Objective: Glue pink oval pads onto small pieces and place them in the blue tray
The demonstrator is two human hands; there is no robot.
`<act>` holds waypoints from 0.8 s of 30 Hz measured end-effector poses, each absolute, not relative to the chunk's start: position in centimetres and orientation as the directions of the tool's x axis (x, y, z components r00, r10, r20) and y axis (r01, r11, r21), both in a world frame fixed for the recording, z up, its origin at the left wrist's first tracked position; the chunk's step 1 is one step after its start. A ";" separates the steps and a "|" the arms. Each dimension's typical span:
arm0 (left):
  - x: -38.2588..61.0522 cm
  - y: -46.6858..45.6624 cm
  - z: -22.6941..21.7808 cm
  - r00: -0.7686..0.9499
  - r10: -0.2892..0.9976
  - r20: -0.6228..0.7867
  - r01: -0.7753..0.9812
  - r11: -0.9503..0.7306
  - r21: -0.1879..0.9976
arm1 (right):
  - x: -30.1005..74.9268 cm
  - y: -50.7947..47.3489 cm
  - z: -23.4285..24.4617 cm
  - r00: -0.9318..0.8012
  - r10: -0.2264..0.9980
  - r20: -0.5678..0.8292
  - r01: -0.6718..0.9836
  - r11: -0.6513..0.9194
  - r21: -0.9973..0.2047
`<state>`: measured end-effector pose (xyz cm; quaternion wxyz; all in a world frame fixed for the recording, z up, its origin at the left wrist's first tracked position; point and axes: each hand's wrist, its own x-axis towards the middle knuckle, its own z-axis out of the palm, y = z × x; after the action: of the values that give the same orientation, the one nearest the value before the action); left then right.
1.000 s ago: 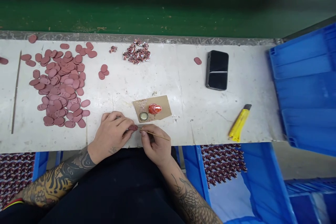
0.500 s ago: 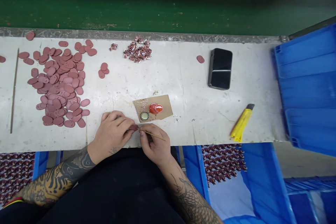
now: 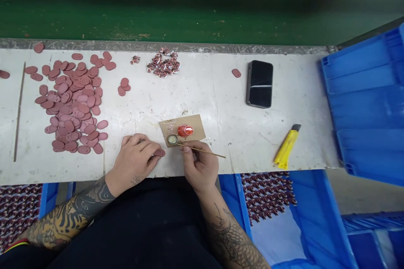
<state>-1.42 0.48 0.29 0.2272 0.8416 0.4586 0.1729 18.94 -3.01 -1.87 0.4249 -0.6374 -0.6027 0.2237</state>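
Between its thumb and fingers my left hand (image 3: 135, 159) pinches a reddish oval disc (image 3: 161, 152), low over the front of the table. My right hand (image 3: 201, 166) is closed on a thin wooden stick (image 3: 211, 152), whose tip points at a bottle cap (image 3: 172, 139). The cap sits on a piece of cardboard (image 3: 199, 124), along with a glossy red-orange puddle (image 3: 185, 130) and a patch of tiny shiny dots. Whether the stick's tip touches the cap I cannot tell.
Many loose reddish discs (image 3: 75, 105) are heaped at left. Small brown-and-white pieces (image 3: 164, 63) lie at the back. A black phone-like box (image 3: 259, 84) and a yellow utility knife (image 3: 287, 147) are at right, before blue crates (image 3: 372, 105). A lower blue bin (image 3: 315, 210) holds rows of dark red pieces.
My right hand has moved right with the stick, away from the disc to beside the bottle cap. My left hand still holds the disc in place. The view has shifted slightly.
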 end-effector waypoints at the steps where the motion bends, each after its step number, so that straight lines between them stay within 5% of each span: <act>1: -1.4 0.5 0.3 0.520 0.850 0.084 0.693 -0.478 0.540 | 18.9 -2.8 -2.0 0.169 0.959 0.227 0.582 0.089 -0.808; 24: -1.5 0.4 0.2 0.518 0.852 0.069 0.695 -0.467 0.546 | 18.5 -2.1 -2.2 0.134 0.958 0.254 0.674 0.100 -0.732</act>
<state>-1.47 0.42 0.18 0.2327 0.8396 0.4609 0.1687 18.48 -2.08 -2.24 0.3879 -0.6453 -0.6322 0.1829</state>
